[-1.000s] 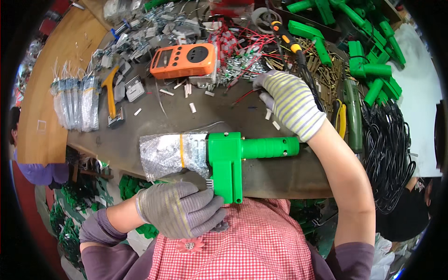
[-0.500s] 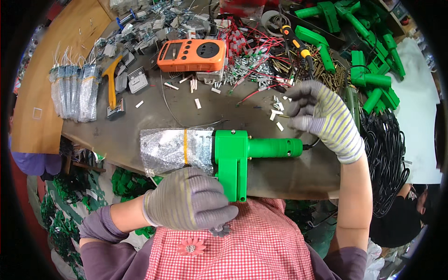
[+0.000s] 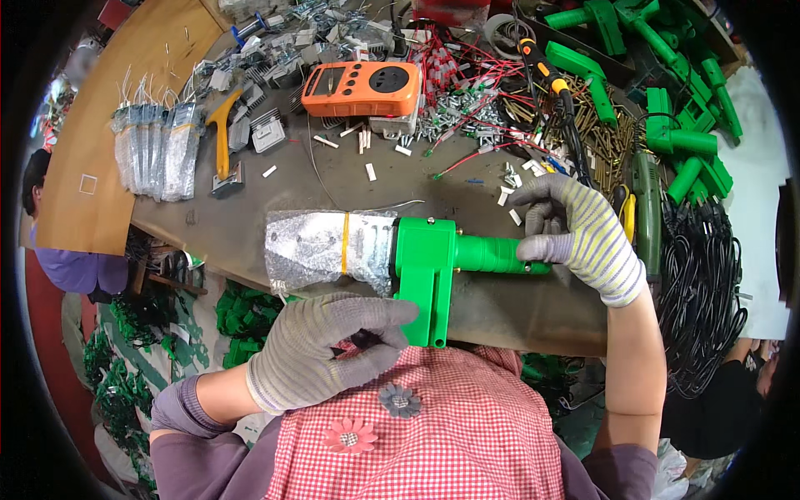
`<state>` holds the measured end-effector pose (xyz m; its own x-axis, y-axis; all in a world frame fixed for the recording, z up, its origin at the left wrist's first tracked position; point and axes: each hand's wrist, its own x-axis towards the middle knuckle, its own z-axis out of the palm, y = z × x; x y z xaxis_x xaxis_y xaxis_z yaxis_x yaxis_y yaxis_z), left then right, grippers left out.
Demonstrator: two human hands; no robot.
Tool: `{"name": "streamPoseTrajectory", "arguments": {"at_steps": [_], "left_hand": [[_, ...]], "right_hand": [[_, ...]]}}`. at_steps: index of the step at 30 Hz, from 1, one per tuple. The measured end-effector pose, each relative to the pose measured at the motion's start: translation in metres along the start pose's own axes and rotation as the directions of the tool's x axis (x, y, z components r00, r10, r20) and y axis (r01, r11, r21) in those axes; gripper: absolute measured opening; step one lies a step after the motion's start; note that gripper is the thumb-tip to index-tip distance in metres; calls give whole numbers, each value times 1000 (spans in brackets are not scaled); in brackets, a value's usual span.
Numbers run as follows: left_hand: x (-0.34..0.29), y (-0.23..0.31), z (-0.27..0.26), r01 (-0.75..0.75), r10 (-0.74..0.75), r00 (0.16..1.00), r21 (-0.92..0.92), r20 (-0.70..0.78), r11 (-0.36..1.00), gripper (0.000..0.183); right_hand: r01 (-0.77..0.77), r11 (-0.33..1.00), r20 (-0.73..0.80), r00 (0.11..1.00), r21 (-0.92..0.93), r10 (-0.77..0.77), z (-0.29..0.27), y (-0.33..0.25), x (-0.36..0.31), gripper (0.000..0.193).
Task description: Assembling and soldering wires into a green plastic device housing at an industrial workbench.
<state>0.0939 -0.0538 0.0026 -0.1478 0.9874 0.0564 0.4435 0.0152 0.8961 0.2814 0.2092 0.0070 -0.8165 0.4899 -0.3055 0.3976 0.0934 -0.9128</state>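
Observation:
In front of me on the table lies a green plastic tool housing (image 3: 427, 283) with a ribbed round handle (image 3: 487, 253) pointing right. Its left end is a heater barrel wrapped in bubble wrap (image 3: 304, 250), bound by a yellow band. My left hand (image 3: 325, 350), in a striped grey glove, has thumb and fingers apart beside the lower part of the housing, with its foremost finger close against it. My right hand (image 3: 579, 233), gloved alike, is half curled over the handle's right end. A gap shows between its thumb and fingers, and no held thing is visible.
An orange multimeter (image 3: 362, 89) stands at the back. Around it lie metal brackets, loose screws (image 3: 462, 117), red wires and a yellow-handled scraper (image 3: 222, 133). At left are wrapped heater parts (image 3: 158, 150); at right, green housings (image 3: 679, 137), a screwdriver (image 3: 546, 67) and black cables (image 3: 700, 283).
My left hand has opened, its closed fingers now spread from the thumb. My right hand has come left and down over the handle's end. The whole view has shifted slightly.

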Motion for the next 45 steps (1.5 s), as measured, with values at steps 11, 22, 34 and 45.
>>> {"name": "streamPoseTrajectory", "arguments": {"at_steps": [11, 22, 34, 45], "left_hand": [[14, 15, 2, -14, -13, 996, 277, 93, 961, 53], [72, 20, -3, -385, 412, 907, 559, 82, 735, 47], [136, 4, 56, -213, 88, 972, 651, 220, 729, 42], [140, 8, 59, -153, -16, 965, 610, 262, 777, 46]], "right_hand": [[76, 949, -632, 730, -306, -262, -30, 28, -48, 42], [-495, 614, -757, 588, -615, -284, -86, 118, -72, 59], [734, 448, -569, 679, 511, -463, -6, -10, -46, 78], [762, 641, -546, 576, 91, -608, 34, 0, 1, 65]]}}
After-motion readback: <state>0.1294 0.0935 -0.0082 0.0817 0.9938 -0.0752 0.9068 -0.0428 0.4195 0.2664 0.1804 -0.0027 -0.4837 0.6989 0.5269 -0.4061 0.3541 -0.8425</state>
